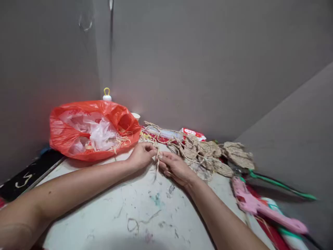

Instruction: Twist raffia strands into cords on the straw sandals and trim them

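Note:
Near the middle of the white table (145,205), my left hand (142,155) pinches a thin tan strand of twine (157,166) between thumb and finger. Just to its right, my right hand (176,167) grips the same strand, its fingertips almost touching the left ones. One end of the strand dangles below the fingers, and what lies between the fingertips is partly hidden. Right behind the hands, a heap of braided twine pieces (208,151) with loose cords spreads to the right.
On the left, a red plastic bag (95,154) holds white plastic and straw-like scraps. A pink glue gun (270,211) and green-handled tool (283,185) lie at the right. A red-and-white packet (194,133) sits by the grey wall. Loose thread (133,224) lies in front.

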{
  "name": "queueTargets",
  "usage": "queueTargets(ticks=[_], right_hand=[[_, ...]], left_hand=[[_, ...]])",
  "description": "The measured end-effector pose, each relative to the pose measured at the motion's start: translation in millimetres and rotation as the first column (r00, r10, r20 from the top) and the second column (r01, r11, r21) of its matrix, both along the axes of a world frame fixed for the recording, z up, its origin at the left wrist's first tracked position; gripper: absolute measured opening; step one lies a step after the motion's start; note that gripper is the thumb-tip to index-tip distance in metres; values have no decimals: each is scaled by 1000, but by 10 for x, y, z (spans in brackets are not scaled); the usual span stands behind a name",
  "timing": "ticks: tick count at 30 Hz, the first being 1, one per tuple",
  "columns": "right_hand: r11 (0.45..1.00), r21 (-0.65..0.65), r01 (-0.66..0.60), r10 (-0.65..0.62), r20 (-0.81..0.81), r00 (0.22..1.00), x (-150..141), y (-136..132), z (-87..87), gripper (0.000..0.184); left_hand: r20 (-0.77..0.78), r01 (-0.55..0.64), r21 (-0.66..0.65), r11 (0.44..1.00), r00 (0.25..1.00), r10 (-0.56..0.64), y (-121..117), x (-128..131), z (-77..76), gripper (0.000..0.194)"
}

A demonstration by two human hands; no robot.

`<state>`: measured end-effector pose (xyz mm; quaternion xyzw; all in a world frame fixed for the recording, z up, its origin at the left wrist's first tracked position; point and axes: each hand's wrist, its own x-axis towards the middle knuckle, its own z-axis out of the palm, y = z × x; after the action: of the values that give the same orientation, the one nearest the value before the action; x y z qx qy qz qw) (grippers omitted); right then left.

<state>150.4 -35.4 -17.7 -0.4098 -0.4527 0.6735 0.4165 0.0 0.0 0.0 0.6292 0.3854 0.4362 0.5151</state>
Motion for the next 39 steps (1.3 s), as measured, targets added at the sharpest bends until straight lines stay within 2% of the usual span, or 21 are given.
queueTargets(ticks=[7,9,11,14,18,22,24,26,28,32,35,39], right_hand=[[1000,-20,-21,21,-12,1000,15,0,12,26],[1000,-22,-20,20,-9,1000,7,-3,23,26],[1000,-23,-7,7,-8,1000,-1,-7,30,26],[1000,-24,17,-17,-3,1000,-16,-15,33,26],[999,-24,42,-42,19,999,-36,-26,38,27],[1000,-13,26,-26,19,999,-31,-26,33,27],[1000,-13,18,-18,18,1000,-24,-22,25,27],[1000,-5,14,-14,22,1000,-21,-18,19,29],[1000,6,9,-9,28,1000,-24,-17,22,31],[1000,-2,16,-16,46,999,-40,-25,47,31],[1000,2,28,-28,58,998,-49,-31,52,32],[999,24,45,-47,73,996,-57,-25,27,34]], left_hand=[[118,146,-230,962,986,-121,-13,21,-129,11],[72,105,-174,979,993,-94,-7,13,-150,12],[32,30,-58,998,999,-28,13,1,-153,12],[19,-57,37,998,998,56,47,-26,-115,13],[34,-33,6,999,999,33,45,-91,55,16],[53,14,42,999,998,-16,13,-174,348,9],[61,65,-33,997,996,-63,-2,-199,468,3],[58,115,-118,986,992,-109,-20,-203,516,4],[26,129,-182,975,992,-127,-40,-186,481,9],[-49,110,-224,968,991,-124,-63,-124,259,18],[-50,88,-258,962,993,-104,-51,-72,104,21],[-8,112,-357,928,992,-123,-19,17,-20,30]])
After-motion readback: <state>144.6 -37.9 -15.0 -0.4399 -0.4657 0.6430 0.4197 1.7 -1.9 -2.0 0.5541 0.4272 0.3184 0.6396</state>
